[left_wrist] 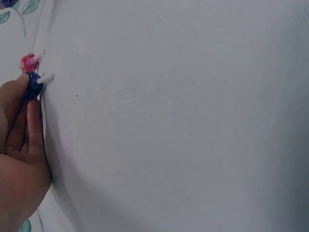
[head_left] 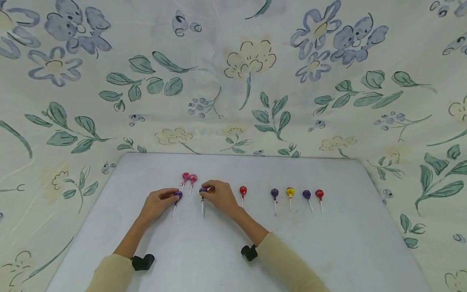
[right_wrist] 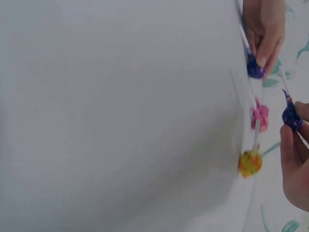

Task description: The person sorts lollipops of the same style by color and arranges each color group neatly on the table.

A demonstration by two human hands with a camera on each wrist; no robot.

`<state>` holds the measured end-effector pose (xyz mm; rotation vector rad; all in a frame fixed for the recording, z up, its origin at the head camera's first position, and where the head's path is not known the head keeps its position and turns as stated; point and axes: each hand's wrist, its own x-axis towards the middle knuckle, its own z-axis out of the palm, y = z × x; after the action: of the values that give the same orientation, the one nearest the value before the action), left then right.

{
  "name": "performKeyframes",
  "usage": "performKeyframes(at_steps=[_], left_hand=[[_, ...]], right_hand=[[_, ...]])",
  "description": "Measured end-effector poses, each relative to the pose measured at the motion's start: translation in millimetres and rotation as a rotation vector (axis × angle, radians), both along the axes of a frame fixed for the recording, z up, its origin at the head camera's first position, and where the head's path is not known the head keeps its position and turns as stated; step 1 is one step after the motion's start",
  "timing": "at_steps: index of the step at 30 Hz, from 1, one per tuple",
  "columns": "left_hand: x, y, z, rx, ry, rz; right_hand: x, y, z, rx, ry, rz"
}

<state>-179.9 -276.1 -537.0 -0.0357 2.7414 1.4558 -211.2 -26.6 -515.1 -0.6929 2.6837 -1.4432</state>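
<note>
My left hand [head_left: 155, 206] pinches a purple-wrapped lollipop [head_left: 177, 195] by its round head, the white stick pointing toward me. In the left wrist view this purple lollipop [left_wrist: 34, 87] sits between thumb and fingers. To its right, my right hand [head_left: 221, 198] holds another purple lollipop [head_left: 202, 190] between thumb and fingertips; the right wrist view shows it [right_wrist: 291, 117] apart from the table. Just beyond both hands lie two pink lollipops [head_left: 193, 178], side by side. A yellow lollipop [right_wrist: 251, 163] appears near a pink one in the right wrist view.
Right of my right hand lies a red lollipop [head_left: 243, 190]. Farther right, a row holds a purple [head_left: 274, 192], a yellow [head_left: 290, 192], another purple [head_left: 307, 194] and a red lollipop [head_left: 319, 194]. The white table [head_left: 219, 263] meets a flower-patterned cloth [head_left: 233, 93] behind.
</note>
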Motion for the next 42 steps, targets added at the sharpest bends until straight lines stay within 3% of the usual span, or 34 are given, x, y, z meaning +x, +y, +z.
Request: performKeyframes(at_steps=[8,15,19,29,42], left_hand=[[-3.4,-1.5,1.0,-0.001,-0.012,-0.016],[-4.5,-2.8,1.9,0.014,-0.01,-0.034],[-3.0,-2.0,3.3,0.034,-0.008,-0.032],[-2.2,-2.5,6.0,0.054,-0.01,-0.025],[-2.8,-5.0,1.2,0.059,-0.008,-0.026]], right_hand=[[6.9,-30,-0.9,-0.069,0.0,-0.023],[6.5,-48,-7.9,-0.005,-0.066,-0.09],[7.6,-55,-9.9,0.034,-0.059,-0.113],[9.2,-63,-9.8,0.064,-0.067,-0.128],[9.0,-69,-12.9,0.105,-0.074,-0.14]])
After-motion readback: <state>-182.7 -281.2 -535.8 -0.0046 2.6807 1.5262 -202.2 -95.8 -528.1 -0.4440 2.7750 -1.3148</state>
